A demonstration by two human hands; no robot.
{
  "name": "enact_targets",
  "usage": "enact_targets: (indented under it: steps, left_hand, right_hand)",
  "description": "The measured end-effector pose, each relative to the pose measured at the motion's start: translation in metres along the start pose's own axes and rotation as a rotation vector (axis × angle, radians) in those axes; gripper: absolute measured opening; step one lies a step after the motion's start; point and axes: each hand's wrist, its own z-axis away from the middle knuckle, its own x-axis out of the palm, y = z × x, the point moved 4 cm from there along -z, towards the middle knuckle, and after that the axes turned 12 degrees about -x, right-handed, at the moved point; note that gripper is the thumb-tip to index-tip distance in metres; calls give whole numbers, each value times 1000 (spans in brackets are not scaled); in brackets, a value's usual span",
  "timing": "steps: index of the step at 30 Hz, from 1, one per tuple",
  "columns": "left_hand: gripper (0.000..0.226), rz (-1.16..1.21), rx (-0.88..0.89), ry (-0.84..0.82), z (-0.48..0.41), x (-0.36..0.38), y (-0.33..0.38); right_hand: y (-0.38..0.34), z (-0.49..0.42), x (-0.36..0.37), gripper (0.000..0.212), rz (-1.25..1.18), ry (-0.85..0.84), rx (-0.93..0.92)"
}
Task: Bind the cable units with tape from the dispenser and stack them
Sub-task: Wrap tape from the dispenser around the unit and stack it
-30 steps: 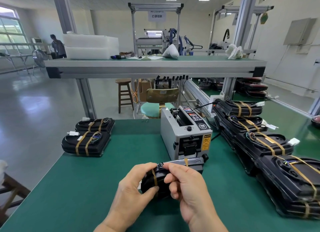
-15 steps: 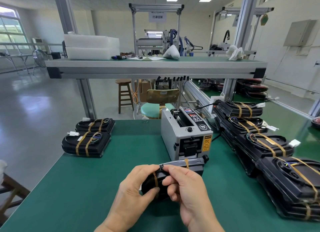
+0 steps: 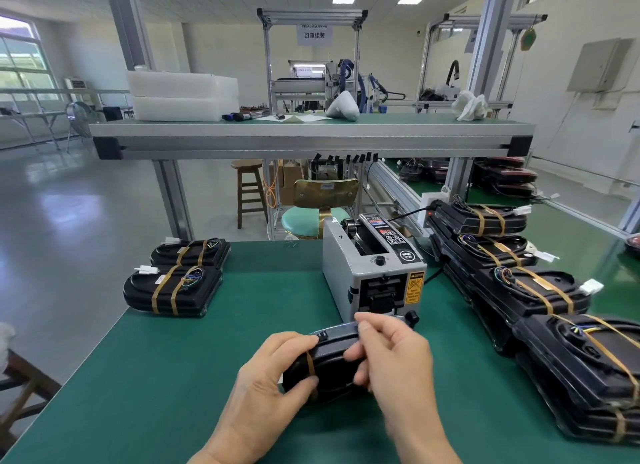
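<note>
- Green matting covers the table (image 3: 166, 377). Its left edge runs diagonally from near left to far left, with floor (image 3: 69, 228) beyond. The widest open stretch of mat lies near left, between the hands and the left stacks.
- Aluminium framing carries a shelf (image 3: 311, 134) across the far side, above the table's far edge. White foam trays (image 3: 180, 98) sit on its left part.
- Black bound units (image 3: 526, 290), banded in tan tape, form a stacked row along the right side from near to far and close that side off.
- Grey tape dispenser (image 3: 374, 269) stands mid-table just beyond the hands, with its mouth facing near. Its power cord (image 3: 433, 276) trails right toward the row.
- Two more bound stacks (image 3: 173, 290) lie far left, one just behind the other, close to the left edge and well apart from the hands.
- Wooden stool (image 3: 249, 190) and a green-seated chair (image 3: 304, 218) stand on the floor past the table's far edge.
- Black cable unit (image 3: 329, 363) sits at near centre, directly in front of the dispenser's mouth, with a tan tape band (image 3: 310, 361) round its left part. Whether it rests on the mat I cannot tell.
- At its left end the left hand (image 3: 270, 384) grips it, fingers over the top and thumb on the near face.
- At its right part the right hand (image 3: 391, 359) curls round it, fingertips pinching at the top edge and hiding that end.
</note>
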Motion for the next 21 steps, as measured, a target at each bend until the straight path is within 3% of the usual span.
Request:
enact_targets:
  steps: [5, 8, 14, 21]
  left_hand:
    - [58, -59, 2, -37, 0, 0, 3]
    - [59, -87, -11, -74, -2, -2, 5]
    - [66, -193, -21, -175, -10, -3, 6]
    - [83, -324, 3, -311, -17, 0, 9]
  right_hand:
    - [-2, -30, -41, 22, 196, 186, -196]
    - [7, -46, -60, 22, 278, 300, -220]
    - [34, -75, -62, 20, 21, 242, 108]
    - [43, -95, -45, 9, -79, 168, 337]
